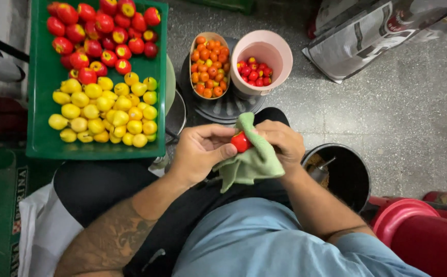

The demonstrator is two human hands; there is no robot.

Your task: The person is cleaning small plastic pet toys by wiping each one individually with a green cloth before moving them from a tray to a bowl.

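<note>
Currently both hands, left hand (200,151) and right hand (280,141), pinch one small red fruit (241,142) in a green cloth (249,164); pink cup (262,61) at 12 o'clock part-filled, green tray (41,102) at 10 o'clock well stocked.

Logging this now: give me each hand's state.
Left hand: closed on small red fruit.
Right hand: closed on green cloth against the fruit.
</note>
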